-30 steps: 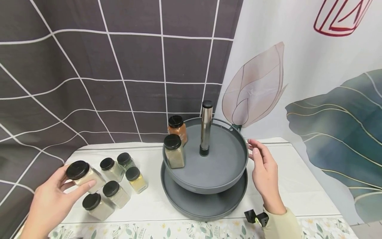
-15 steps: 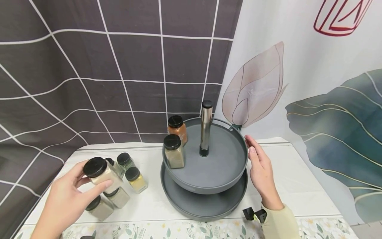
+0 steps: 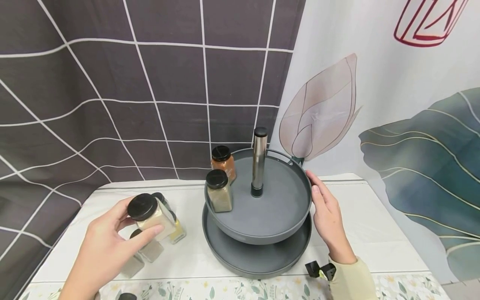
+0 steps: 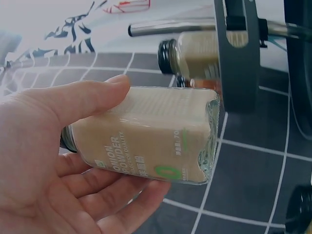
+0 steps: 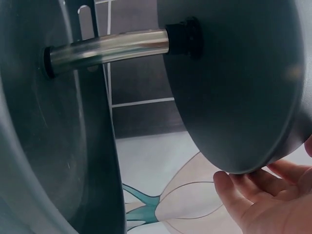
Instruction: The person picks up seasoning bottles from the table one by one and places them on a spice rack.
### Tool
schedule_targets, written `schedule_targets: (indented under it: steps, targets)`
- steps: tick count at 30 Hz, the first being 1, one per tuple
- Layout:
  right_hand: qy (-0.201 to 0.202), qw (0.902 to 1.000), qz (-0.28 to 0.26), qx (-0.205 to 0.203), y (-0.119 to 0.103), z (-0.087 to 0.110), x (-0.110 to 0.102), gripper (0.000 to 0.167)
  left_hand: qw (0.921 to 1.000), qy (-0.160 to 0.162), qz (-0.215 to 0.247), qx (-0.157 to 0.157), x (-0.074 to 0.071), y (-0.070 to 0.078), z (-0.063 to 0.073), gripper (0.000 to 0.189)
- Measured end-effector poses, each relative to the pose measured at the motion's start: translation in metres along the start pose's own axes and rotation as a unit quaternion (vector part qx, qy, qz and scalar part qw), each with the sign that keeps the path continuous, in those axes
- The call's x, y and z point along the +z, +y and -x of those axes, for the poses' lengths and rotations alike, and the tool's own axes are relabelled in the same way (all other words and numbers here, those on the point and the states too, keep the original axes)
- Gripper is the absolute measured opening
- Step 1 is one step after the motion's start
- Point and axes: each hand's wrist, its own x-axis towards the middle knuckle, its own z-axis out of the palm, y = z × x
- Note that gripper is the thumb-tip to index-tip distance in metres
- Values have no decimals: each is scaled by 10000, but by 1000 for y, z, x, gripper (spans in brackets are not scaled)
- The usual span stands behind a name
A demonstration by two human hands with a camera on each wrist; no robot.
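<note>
Front edge: floral-printed strip of cloth (image 3: 210, 288) along the white tabletop (image 3: 183, 264).
Left hand: the left hand (image 3: 103, 243) pinches a square clear-glass jar of cream powder with a black lid (image 3: 160, 221), thumb on one side, fingers on the other.
Held jar: over the table, left of the trays, label reading "ONION POWDER".
Loose jars: two pale-powder jars (image 3: 151, 251) and a yellow-powder jar (image 3: 178, 234) on the tabletop, partly hidden.
Lower tier: round dark-grey tray (image 3: 255, 263).
Right hand: the right hand (image 3: 330, 221), fingers extended, touches the rim of the round grey upper tray (image 3: 277, 204).
Upper tier: greenish-beige jar (image 3: 220, 198) in front of an orange-brown jar (image 3: 226, 167), both upright, left of a black-capped silver metal post (image 3: 258, 160).
Backdrop: dark-grey cloth with white grid lines (image 3: 172, 75).
</note>
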Motion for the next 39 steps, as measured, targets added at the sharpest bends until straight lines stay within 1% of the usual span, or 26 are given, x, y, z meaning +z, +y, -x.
schedule_targets:
  steps: [4, 7, 11, 15, 18, 22, 24, 31, 36, 39]
  targets:
    - [-23, 10000, 37, 3, 0, 1, -1, 43, 9999, 8, 56, 104, 6, 9, -4, 61]
    - [-27, 10000, 95, 18, -1, 1, -1, 43, 9999, -8, 77, 125, 11, 16, -6, 59]
    - [7, 9997, 232, 25, -1, 2, -2, 42, 9999, -41, -17, 107, 16, 25, -8, 58]
    - [116, 9993, 368, 32, -1, 3, -2, 41, 9995, -41, -5, 304, 21, 31, -10, 60]
    - [221, 9989, 417, 77, -2, 3, -2, 40, 9982, -30, 216, 557, 26, 34, -12, 63]
    - [336, 9978, 540, 182, -2, 5, -2, 40, 9957, 32, 511, 766, 33, 38, -13, 69]
    - [416, 9970, 609, 231, -2, 5, -2, 40, 9951, 60, 596, 787, 37, 40, -14, 71]
    - [598, 9949, 758, 291, -4, 7, -3, 34, 9963, 65, 616, 594, 48, 52, -18, 76]
    - [643, 9952, 668, 306, -7, 9, -4, 32, 9953, 33, 702, 665, 58, 57, -23, 80]
    - [647, 9952, 645, 339, -9, 10, -4, 32, 9937, 28, 789, 793, 65, 58, -25, 77]
